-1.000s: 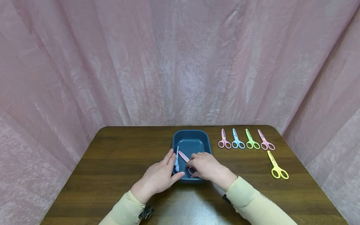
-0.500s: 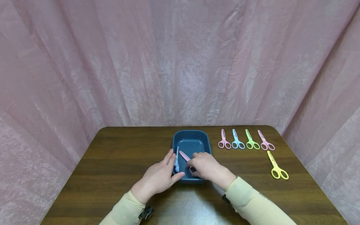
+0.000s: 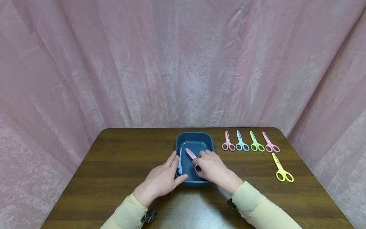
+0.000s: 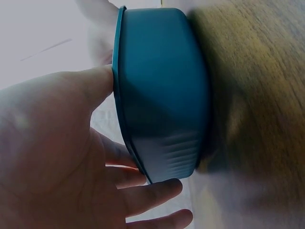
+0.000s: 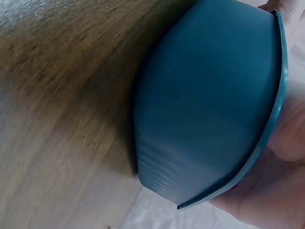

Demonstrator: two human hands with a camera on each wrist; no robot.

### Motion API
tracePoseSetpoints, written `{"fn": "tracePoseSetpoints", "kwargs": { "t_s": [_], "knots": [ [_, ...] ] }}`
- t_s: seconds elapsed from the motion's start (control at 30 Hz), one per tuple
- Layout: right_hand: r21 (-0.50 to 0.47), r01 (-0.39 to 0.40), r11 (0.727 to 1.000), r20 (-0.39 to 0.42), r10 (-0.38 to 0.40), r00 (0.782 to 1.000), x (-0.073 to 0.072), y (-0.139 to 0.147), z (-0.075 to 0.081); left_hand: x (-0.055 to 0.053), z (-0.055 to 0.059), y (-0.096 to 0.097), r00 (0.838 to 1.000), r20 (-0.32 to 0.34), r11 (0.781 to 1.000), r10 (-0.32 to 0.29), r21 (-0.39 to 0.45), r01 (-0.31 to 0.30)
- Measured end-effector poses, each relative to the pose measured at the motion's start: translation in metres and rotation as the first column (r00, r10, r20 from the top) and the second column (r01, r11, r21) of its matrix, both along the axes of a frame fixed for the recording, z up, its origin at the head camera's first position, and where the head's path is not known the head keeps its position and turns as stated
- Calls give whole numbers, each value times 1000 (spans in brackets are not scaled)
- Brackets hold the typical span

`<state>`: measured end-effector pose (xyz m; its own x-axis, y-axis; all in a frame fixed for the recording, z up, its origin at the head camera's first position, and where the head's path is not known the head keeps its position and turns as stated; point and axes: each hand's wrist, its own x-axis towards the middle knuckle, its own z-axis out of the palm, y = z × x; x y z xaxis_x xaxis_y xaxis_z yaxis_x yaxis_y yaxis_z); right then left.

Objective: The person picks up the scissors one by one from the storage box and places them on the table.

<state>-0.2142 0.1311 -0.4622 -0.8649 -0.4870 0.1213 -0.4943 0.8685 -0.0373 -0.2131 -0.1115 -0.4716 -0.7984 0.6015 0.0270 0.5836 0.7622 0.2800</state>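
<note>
A dark blue plastic tray (image 3: 195, 135) stands on the table in front of me. Inside it, my right hand (image 3: 213, 168) grips pink scissors (image 3: 190, 153) by the handle end, blades pointing to the far left; the fingers cover much of the handles. Light blue scissors (image 3: 179, 163) stand on edge along the tray's left wall. My left hand (image 3: 160, 179) rests at the tray's near left corner, fingers straight along the left side and thumb over the front rim. In the left wrist view, the thumb and fingers touch the rim of the tray (image 4: 162, 90).
To the right of the tray, pink scissors (image 3: 228, 145), blue scissors (image 3: 242, 145), green scissors (image 3: 257, 145) and more pink scissors (image 3: 271, 146) lie in a row. Yellow scissors (image 3: 283, 173) lie nearer me. A pink curtain (image 3: 183, 63) hangs behind the wooden table (image 3: 128, 152).
My right hand has moved slightly away from me and right inside the tray, bringing the pink scissors along, apart from the light blue scissors. The left hand has stayed in place.
</note>
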Motion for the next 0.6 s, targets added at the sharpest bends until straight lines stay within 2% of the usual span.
{"fn": "tracePoseSetpoints", "kwargs": {
  "t_s": [0.4,0.6],
  "knots": [
    [-52,-15,999,-110,10,994,10,6,1,0,-1,1,1000,3,1000,6,6,-6],
    [-88,0,996,-96,-8,995,16,12,6,-1,-2,1,1000,1,1000,8,2,-8]
  ]
}}
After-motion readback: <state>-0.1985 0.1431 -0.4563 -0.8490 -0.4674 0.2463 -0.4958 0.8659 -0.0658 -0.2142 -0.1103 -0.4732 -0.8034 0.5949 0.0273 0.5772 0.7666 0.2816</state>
